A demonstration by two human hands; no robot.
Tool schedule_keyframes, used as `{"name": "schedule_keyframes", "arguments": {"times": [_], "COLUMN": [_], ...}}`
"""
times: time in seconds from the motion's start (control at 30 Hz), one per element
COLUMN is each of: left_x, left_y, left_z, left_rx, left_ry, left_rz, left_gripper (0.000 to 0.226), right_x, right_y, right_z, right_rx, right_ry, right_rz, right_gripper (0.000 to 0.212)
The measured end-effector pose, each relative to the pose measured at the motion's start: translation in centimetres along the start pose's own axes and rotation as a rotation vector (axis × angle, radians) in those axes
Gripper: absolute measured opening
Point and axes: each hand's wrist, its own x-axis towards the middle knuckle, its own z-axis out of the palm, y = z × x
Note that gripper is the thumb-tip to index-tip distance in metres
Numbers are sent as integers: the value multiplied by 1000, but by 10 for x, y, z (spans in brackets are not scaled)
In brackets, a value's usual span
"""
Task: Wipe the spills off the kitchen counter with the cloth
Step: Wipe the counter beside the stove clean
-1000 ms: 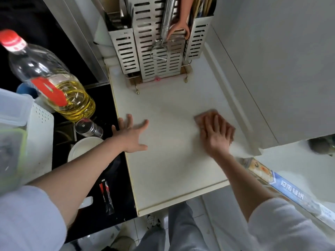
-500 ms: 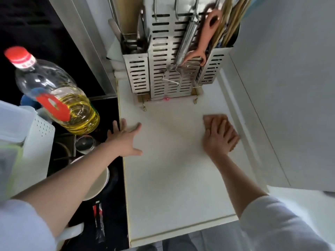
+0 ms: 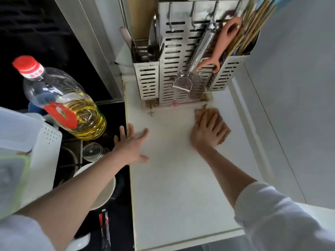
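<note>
A slotted metal utensil rack (image 3: 183, 77) is parked at the counter's back edge, just beyond the cloth; an oil bottle (image 3: 59, 100) is seen off the left edge. The counter (image 3: 177, 187) is plain white. The tan cloth (image 3: 223, 130) is pressed flat under the right hand (image 3: 206, 133), fingers straight. The left hand (image 3: 131, 145) is spread flat on the left edge.

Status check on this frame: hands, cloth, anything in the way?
Right hand flat on cloth, pressing it to counter. Left hand open, braced at counter edge. Utensil rack just ahead of cloth.
</note>
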Motion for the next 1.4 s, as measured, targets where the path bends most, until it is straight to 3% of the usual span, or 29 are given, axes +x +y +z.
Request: {"name": "schedule_keyframes", "arguments": {"times": [0.07,0.17,0.23,0.3,0.4,0.47,0.5,0.53,0.6,0.67,0.7,0.77,0.87,0.97,1.0,1.13,1.2,1.33,1.4], "left_x": [-1,0,1,-1,-2,-2,-2,-2,-2,-2,-3,-2,-3,-3,-3,8,18,49,57], "left_y": [0,0,-1,0,1,4,5,5,5,6,5,5,7,12,16,46,72,120,133], "left_z": [-1,-1,-2,-2,-2,-4,-5,-6,-7,-8,-7,-8,-7,-8,-9,-32,-39,-45,-42], "left_rx": [8,12,14,24,37,46,51,54,61,72,79,99,118,146,184,249,232,212,162], "left_ry": [-7,-12,-7,-15,-19,-26,-28,-33,-43,-41,-37,-29,-31,-54,-56,-24,-25,-34,-36], "left_rz": [1,-7,-12,-17,-26,-32,-35,-39,-46,-36,-38,-42,-49,-67,-67,105,204,246,225], "left_gripper": [108,108,109,109,109,109,110,110,111,112,112,113,111,107,104,90,92,103,105], "right_x": [-20,-40,-22,3,28,14,-2,-19,-52,-64,-57,-25,25,27,15,-19,9,65,60], "right_y": [-47,-86,-67,-22,40,37,22,5,-17,-4,13,54,108,92,81,88,107,90,76], "right_z": [11,20,9,-1,-12,-8,-2,5,15,19,15,8,-9,-11,-6,4,-1,-21,-19], "right_rx": [-18,-133,-180,-217,-201,-132,-111,-98,-128,-173,-146,-120,-124,-67,-64,-90,-95,-17,-6], "right_ry": [-58,-224,-260,-252,-171,-84,-41,-46,-154,-267,-266,-150,19,80,75,-74,-42,92,151], "right_rz": [-81,-603,-909,-1004,-642,-376,-328,-374,-732,-1066,-1110,-1010,-600,-248,-270,-936,-857,-405,-389], "right_gripper": [63,62,60,57,59,62,62,62,61,61,60,59,63,65,64,55,56,59,59]}}
